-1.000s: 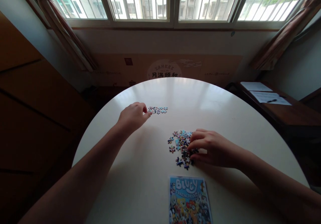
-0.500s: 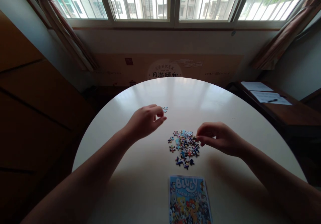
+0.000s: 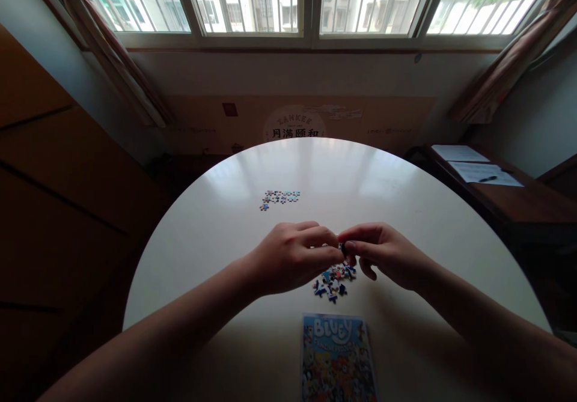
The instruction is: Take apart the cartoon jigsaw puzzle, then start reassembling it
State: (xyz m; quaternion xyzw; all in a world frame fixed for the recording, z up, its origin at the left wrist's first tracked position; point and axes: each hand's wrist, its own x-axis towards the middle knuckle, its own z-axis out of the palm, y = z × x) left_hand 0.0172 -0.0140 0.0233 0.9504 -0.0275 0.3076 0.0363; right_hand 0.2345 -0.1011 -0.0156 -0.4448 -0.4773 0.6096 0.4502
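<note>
My left hand and my right hand meet above a pile of jigsaw puzzle pieces. Between their fingertips is a small dark puzzle piece. My right thumb and index finger pinch it, and the closed fingers of my left hand reach its other side. The hands hide the upper part of the pile. Farther back on the table lies a small group of joined puzzle pieces, in rows with a piece jutting at its lower left.
A picture sheet headed "Bluey" lies near me on the round white table. To the right, papers and a pen rest on a brown wooden desk. A barred window and curtains are beyond.
My left hand has moved right and toward me, from the joined pieces to the pile, uncovering them. My right hand has lifted a piece slightly leftward to meet it.
</note>
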